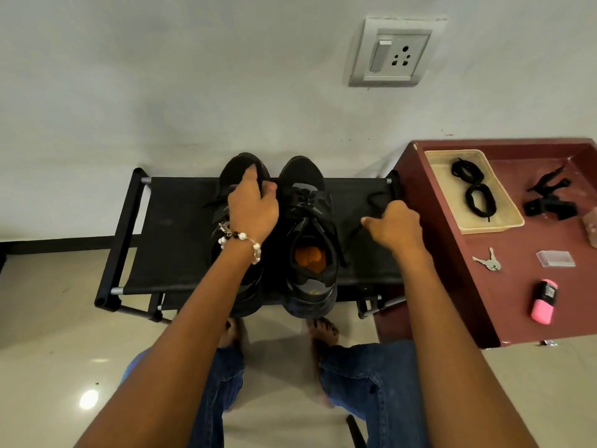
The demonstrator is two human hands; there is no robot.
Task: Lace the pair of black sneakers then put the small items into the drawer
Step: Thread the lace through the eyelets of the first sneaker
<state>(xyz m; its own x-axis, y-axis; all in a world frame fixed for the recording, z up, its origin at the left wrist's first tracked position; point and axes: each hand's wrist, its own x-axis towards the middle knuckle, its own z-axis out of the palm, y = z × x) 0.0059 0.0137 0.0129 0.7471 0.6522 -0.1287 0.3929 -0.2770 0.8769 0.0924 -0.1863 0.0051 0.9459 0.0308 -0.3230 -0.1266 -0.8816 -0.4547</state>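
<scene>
Two black sneakers stand side by side on a black fabric shoe rack (181, 240), toes toward the wall. My left hand (252, 208) grips the front of the left sneaker (239, 173) over its laces. The right sneaker (307, 227) has an orange insole and partly threaded laces. My right hand (395, 226) holds a black lace (374, 202) pulled out to the right of that shoe. On the maroon table (484, 302) lie a pair of keys (487, 261), a pink eraser (544, 302), a clear small case (555, 258) and a black clip (549, 198).
A beige tray (510, 223) on the table holds a coiled spare black lace (473, 189). A wall socket (397, 53) sits above. My bare feet and jeans-clad knees are below the rack on the tiled floor (48, 334). No drawer shows in this view.
</scene>
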